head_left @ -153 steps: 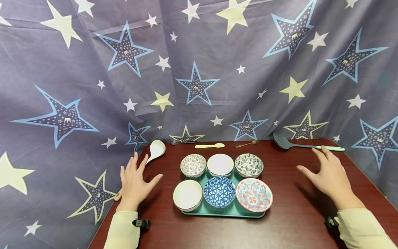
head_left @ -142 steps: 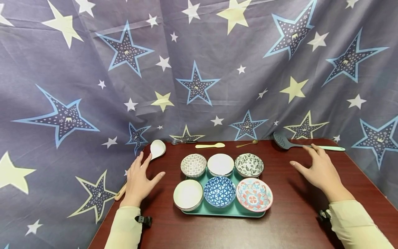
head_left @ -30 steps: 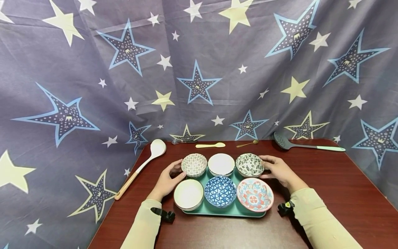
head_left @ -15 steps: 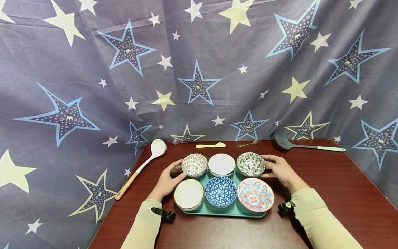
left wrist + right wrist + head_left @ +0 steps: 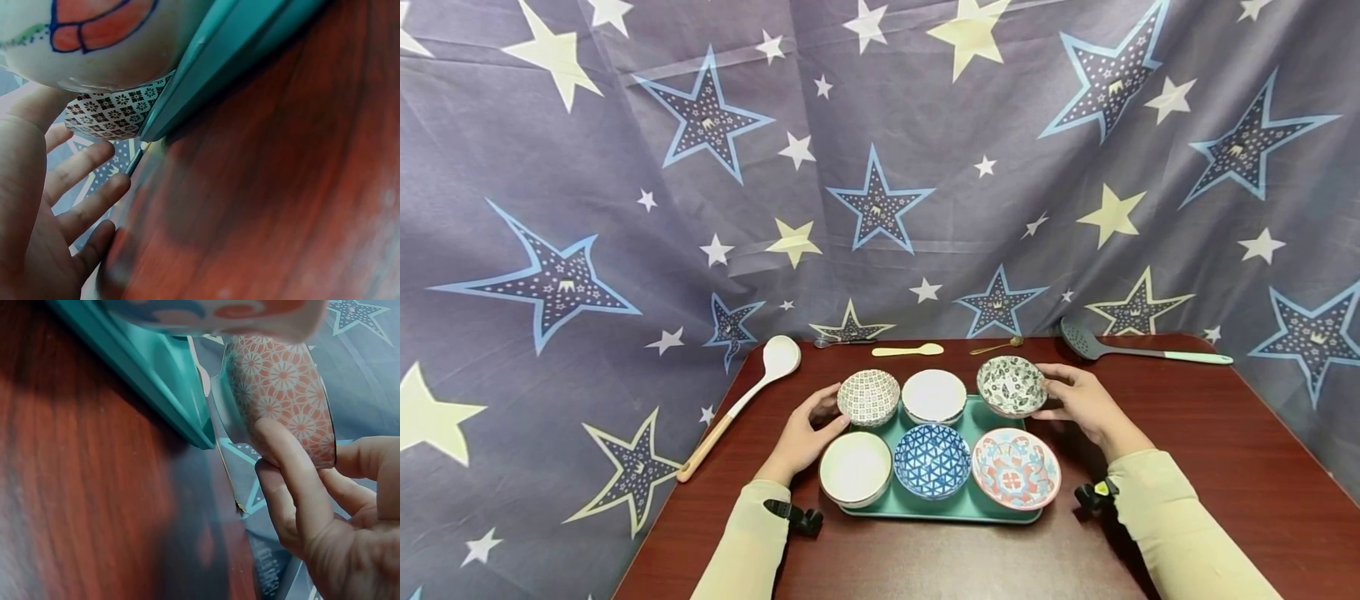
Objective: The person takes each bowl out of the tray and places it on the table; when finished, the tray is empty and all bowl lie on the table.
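Observation:
In the head view my right hand (image 5: 1084,406) grips a small bowl (image 5: 1011,387), black leaf pattern inside, slightly raised and tilted above the back right of a teal tray (image 5: 951,510). Its outside shows coral with white flowers in the right wrist view, where thumb and fingers clasp this coral bowl (image 5: 278,394). My left hand (image 5: 805,440) holds the checkered bowl (image 5: 868,398) at the tray's back left, thumb in front and index finger behind; the other fingers are spread in the left wrist view. That checkered bowl (image 5: 115,112) still sits on the tray.
Also on the tray are a white bowl (image 5: 934,396), cream bowl (image 5: 856,469), blue triangle-patterned bowl (image 5: 932,462) and red floral bowl (image 5: 1017,469). A white ladle (image 5: 782,357) lies left, a slotted skimmer (image 5: 1081,340) right. Small spoons, including a yellow spoon (image 5: 906,351), line the back edge.
Both hands came inward from the sides to the back bowls. Over the last half second my right hand lifted the leaf-patterned bowl up and slightly right; the left stayed in place.

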